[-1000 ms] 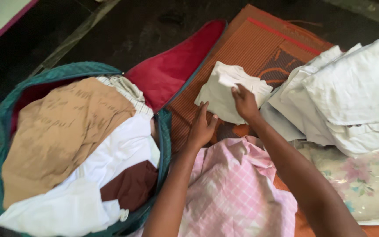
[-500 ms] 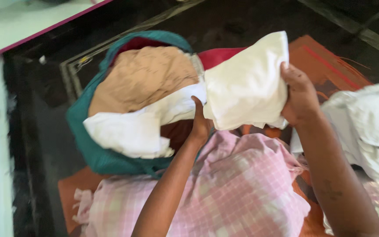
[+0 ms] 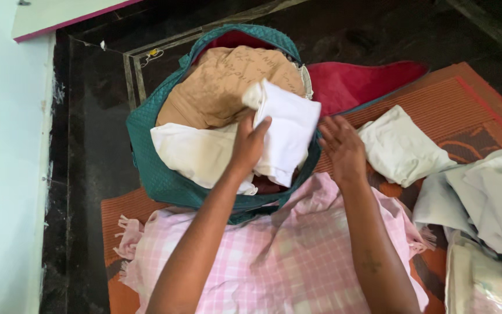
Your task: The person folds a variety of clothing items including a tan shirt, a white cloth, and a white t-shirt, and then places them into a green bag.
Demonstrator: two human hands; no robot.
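Note:
A teal quilted bag (image 3: 164, 183) lies open on the floor, stuffed with a tan cloth (image 3: 222, 81) and white clothes. A folded white cloth (image 3: 289, 131) lies on top of the pile at the bag's right side. My left hand (image 3: 248, 145) presses flat on this folded cloth, fingers spread. Just right of the bag's rim hovers my right hand (image 3: 341, 148), fingers apart and holding nothing. Another folded white cloth (image 3: 399, 145) lies on the orange mat (image 3: 460, 104) right of that hand.
The bag's red-lined lid (image 3: 355, 81) lies flat behind my right hand. A heap of white clothes (image 3: 489, 192) is at the right edge. Pink checked fabric (image 3: 280, 261) covers my lap. A pale wall (image 3: 1, 174) runs along the left, dark floor beyond.
The folded white cloth went from the mat, up in both hands, onto the bag's pile. My right hand has let go of it; my left hand now rests on top.

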